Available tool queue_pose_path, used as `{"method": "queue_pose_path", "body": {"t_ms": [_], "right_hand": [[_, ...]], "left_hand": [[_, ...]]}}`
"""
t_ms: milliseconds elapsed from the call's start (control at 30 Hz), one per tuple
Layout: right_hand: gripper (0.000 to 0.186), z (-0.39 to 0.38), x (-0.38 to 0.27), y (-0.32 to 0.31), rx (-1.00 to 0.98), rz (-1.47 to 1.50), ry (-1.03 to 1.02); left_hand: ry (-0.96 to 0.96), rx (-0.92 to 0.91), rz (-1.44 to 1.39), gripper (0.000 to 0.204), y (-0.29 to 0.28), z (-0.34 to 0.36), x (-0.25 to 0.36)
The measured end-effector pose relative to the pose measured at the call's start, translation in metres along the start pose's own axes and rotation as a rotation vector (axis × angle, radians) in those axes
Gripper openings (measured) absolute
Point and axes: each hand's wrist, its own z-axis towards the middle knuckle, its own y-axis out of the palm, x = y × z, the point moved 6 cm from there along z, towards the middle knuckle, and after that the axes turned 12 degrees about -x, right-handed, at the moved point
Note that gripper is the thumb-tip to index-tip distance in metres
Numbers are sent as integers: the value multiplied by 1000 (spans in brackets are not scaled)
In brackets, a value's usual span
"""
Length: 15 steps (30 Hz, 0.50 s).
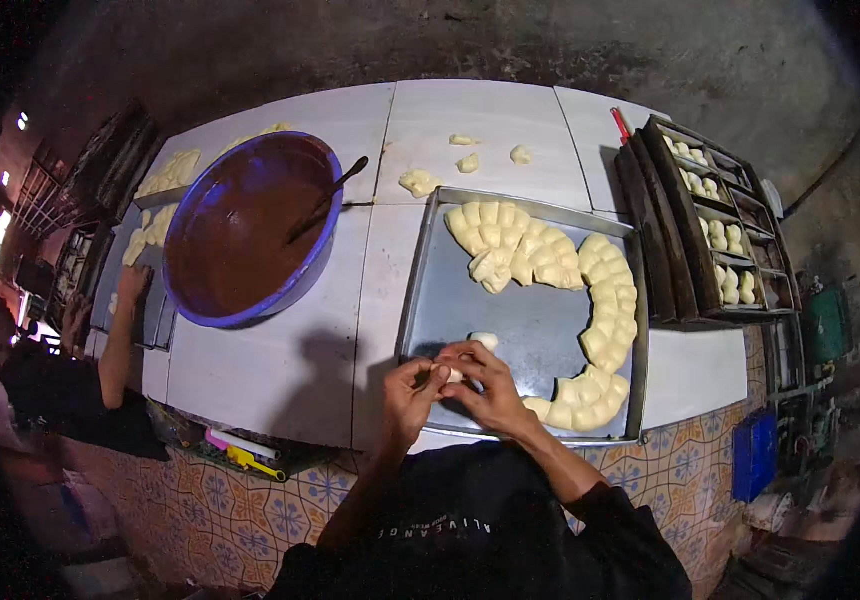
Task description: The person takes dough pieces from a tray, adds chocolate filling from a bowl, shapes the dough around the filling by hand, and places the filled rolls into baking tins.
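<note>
Over the near edge of a shallow metal tray (440, 300), my left hand (410, 396) and my right hand (487, 388) meet around a small piece of pale dough (453, 375). The fingers of both are closed on it and partly hide it. Just beyond my right fingers, a rounded dough piece (485, 341) lies on the tray floor. A curved band of divided dough (608, 300) runs along the tray's far and right sides, with its near end beside my right wrist.
Left stands a blue basin (312, 275) of brown filling with a spoon (350, 172) in it. Dough scraps (418, 183) lie beyond the tray. A compartmented wooden rack (715, 225) holding dough stands right. At far left, another person's hand (133, 283) reaches toward dough.
</note>
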Motion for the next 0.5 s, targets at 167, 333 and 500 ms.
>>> {"method": "queue_pose_path", "body": {"t_ms": [167, 333, 500], "right_hand": [[30, -24, 39, 0, 138, 7, 177], [57, -49, 87, 6, -177, 593, 572], [61, -71, 98, -30, -139, 115, 370]], "left_hand": [[-24, 100, 126, 17, 6, -4, -10], [94, -108, 101, 17, 23, -5, -6], [357, -162, 528, 17, 23, -3, -7]]}}
